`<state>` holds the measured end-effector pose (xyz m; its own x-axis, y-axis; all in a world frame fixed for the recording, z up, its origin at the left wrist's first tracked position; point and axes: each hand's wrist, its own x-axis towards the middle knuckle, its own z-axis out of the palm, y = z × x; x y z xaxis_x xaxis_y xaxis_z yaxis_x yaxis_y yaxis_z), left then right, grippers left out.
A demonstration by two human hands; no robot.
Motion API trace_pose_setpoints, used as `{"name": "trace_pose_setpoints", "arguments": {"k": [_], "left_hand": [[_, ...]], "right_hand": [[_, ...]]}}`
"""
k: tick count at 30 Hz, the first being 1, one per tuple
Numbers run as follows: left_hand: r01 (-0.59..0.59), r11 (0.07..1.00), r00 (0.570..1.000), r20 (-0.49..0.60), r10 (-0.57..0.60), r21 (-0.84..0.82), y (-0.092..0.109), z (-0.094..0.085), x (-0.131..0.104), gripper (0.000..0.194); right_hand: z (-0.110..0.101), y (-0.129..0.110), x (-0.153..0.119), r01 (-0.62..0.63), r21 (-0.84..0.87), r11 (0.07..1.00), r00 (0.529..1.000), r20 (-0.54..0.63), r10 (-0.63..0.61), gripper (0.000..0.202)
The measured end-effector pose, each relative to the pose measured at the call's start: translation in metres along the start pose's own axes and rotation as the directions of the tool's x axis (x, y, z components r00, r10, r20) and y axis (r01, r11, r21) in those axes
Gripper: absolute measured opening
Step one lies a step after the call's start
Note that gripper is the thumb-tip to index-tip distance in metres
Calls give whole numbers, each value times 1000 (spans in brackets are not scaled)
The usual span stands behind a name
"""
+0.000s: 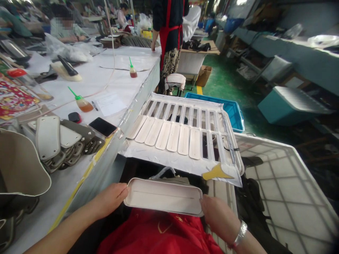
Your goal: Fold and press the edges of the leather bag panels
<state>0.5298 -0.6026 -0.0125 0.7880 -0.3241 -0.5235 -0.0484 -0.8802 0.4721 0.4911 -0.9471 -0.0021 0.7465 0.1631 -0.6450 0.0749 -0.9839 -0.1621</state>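
Observation:
A long, cream, shallow tray-like piece (162,196) with rounded corners and a raised rim is held level above my lap. A thin line runs along its middle. My left hand (114,198) is closed on its left end, and my right hand (217,214) grips the right end. Just beyond it, a white slotted rack (159,152) carries a row of several flat cream oblong panels (173,137). On the rack's near right corner rests a yellow flat scraper-shaped piece (215,173).
Left, a covered table (87,180) holds stacked panels with holes (49,135), a phone (102,126) and green-tipped bottles (84,104). A white crate (286,176) stands right, a blue bin (235,116) behind the rack. A person in a red apron (168,35) stands ahead.

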Motion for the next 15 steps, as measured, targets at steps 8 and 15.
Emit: {"name": "trace_pose_setpoints", "arguments": {"k": [8, 15], "left_hand": [[-7, 955, 998, 56, 24, -298, -15, 4, 1, 47], [40, 763, 990, 127, 56, -646, -25, 7, -1, 63]], "right_hand": [[-7, 2, -2, 128, 8, 992, 989, -76, -127, 26], [-4, 2, -2, 152, -18, 988, 983, -102, -153, 29]]}}
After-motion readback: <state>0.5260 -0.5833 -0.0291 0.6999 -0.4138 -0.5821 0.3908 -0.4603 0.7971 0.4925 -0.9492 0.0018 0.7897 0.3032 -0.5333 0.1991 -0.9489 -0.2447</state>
